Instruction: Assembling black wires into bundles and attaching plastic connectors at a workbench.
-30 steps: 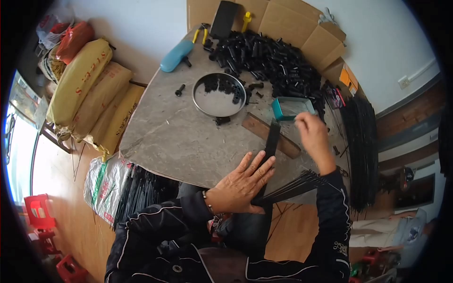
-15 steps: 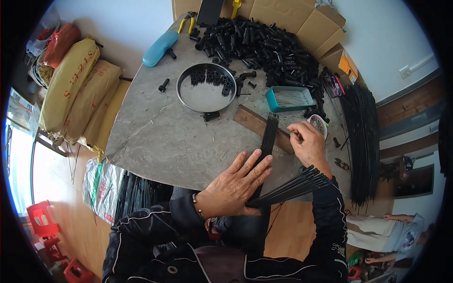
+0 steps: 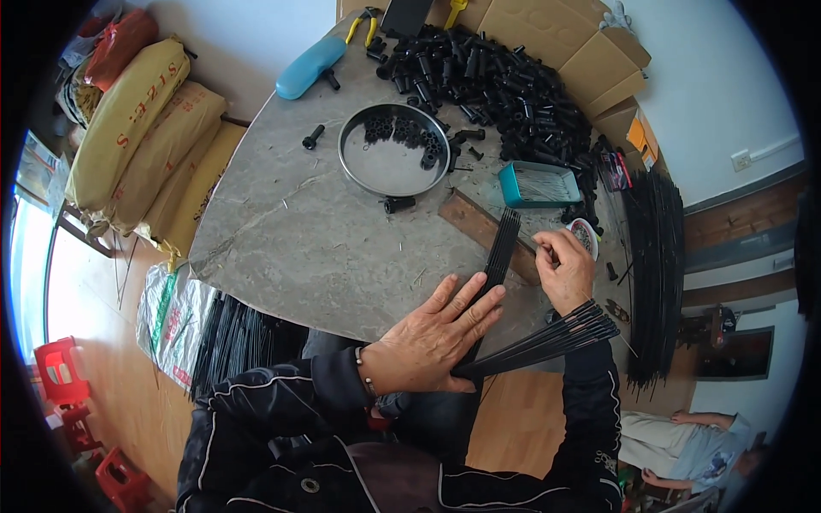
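My left hand (image 3: 432, 338) lies flat with fingers stretched out, pressing a row of thin black rods (image 3: 505, 244) on the grey table. The tips of these rods rest across a brown bar (image 3: 469, 220). From under the left thumb more black rods (image 3: 547, 342) fan out to the right, over my right wrist. My right hand (image 3: 569, 274) is closed in a pinch beside the rod tips; what it holds is too small to make out. Close by it are a small white bowl of tiny pieces (image 3: 583, 232) and a teal box of thin metal pins (image 3: 539, 185).
A round metal tray (image 3: 385, 175) holds small black tubes. Behind it is a heap of black plastic fittings (image 3: 479, 77), against cardboard. Also on the table are a blue case (image 3: 310, 68) and yellow-handled pliers (image 3: 363, 24). Long black rods (image 3: 654, 282) hang at the right; a person (image 3: 693, 445) is beyond.
The view has shifted slightly, so the table contents appear a little to the right. My left hand still presses the rods; my right hand stays pinched near their tips.
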Motion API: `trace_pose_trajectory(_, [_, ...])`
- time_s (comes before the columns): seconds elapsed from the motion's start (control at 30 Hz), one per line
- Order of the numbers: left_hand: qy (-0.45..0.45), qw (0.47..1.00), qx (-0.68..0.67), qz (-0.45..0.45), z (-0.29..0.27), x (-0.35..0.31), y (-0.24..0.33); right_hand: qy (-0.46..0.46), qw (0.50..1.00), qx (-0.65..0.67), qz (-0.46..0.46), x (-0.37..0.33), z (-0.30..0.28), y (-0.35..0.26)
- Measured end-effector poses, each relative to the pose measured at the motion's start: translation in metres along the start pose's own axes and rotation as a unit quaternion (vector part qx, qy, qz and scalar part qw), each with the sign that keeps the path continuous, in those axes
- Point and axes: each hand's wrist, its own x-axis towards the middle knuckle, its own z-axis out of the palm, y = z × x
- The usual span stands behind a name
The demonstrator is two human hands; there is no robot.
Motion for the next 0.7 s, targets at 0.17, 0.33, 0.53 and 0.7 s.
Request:
trace_pose_trajectory(0.17, [0.004,1.000,-0.001,0.002,0.0016,0.0001,-0.0015,0.007,1.000,-0.016,-0.010,-0.0011,0.0037,0.0042])
trace_pose_trajectory(0.33, [0.006,1.000,0.000,0.004,0.0027,-0.0001,-0.0008,0.019,0.999,-0.022,-0.013,-0.0032,0.0036,0.0041])
trace_pose_trajectory(0.53, [-0.002,1.000,-0.015,-0.001,0.0041,-0.0008,-0.0008,0.006,1.000,-0.023,-0.009,-0.0023,0.0035,0.0010])
trace_pose_trajectory(0.7, [-0.003,1.000,-0.008,-0.002,0.0048,-0.0010,-0.0012,0.009,1.000,-0.023,0.010,-0.0030,0.0058,0.0025])
